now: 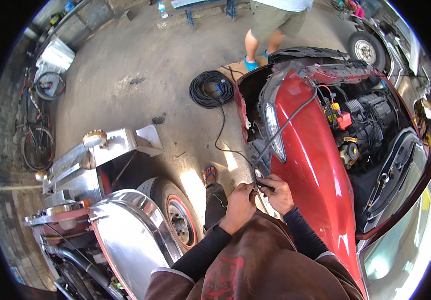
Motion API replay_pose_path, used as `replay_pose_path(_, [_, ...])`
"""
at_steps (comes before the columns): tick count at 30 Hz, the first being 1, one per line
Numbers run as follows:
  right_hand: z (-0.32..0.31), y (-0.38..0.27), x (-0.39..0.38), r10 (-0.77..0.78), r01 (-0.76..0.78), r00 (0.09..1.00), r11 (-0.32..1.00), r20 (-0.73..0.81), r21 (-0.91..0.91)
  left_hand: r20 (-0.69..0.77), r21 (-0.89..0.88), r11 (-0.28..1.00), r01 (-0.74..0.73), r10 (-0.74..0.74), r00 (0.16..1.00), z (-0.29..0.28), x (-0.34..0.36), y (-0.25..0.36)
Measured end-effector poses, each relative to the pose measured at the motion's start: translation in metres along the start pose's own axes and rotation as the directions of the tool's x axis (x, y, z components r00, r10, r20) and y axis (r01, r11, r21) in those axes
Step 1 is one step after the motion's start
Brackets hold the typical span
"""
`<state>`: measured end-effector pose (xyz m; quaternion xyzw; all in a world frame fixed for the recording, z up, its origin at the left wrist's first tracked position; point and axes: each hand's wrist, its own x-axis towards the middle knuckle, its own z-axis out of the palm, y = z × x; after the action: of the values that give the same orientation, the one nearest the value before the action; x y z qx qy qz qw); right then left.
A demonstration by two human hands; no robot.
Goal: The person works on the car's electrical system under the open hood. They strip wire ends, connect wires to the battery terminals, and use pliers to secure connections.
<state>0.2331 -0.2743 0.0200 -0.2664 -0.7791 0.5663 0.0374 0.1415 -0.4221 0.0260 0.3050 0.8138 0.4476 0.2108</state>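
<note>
My left hand and my right hand meet in front of me, beside the red car fender. Both are closed, fingers pinched around a dark cable that comes down from the floor. A thicker dark cable runs from by my hands across the headlight and fender towards the engine bay. A small shiny piece shows just above my right fingers; its kind I cannot make out. My fingers hide how the cables meet.
A black cable coil lies on the concrete floor. The car's engine bay is exposed on the right. At left stands a silver-bodied vehicle with a wheel. Another person's legs are beyond the car; bicycles lean far left.
</note>
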Motion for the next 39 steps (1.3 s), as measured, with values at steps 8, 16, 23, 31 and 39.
replay_pose_path(8, [0.01, 0.004, 0.008, 0.112, -0.106, 0.973, 0.994, 0.2, -0.042, -0.07, -0.074, 0.994, 0.084, -0.09, 0.994, -0.003, -0.02, -0.025])
replay_pose_path(16, [0.033, 0.011, 0.0, 0.27, -0.273, 0.962, 0.95, 0.043, 0.149, -0.015, 0.007, 0.994, 0.112, -0.112, 0.994, -0.01, -0.02, -0.021])
replay_pose_path(23, [0.047, -0.001, -0.021, 0.141, -0.132, 0.989, 0.977, 0.039, -0.17, 0.013, -0.023, 0.996, 0.08, -0.08, 0.997, -0.027, -0.033, -0.037])
replay_pose_path(31, [0.06, -0.016, -0.034, 0.243, -0.245, 0.969, 0.969, 0.03, 0.043, 0.011, -0.005, 1.0, -0.002, 0.002, 1.0, -0.041, -0.045, -0.039])
replay_pose_path(39, [0.068, -0.022, -0.061, 0.244, -0.245, 0.97, 0.969, 0.012, 0.024, 0.062, 0.086, 0.994, -0.071, 0.066, 0.996, -0.038, -0.067, -0.036])
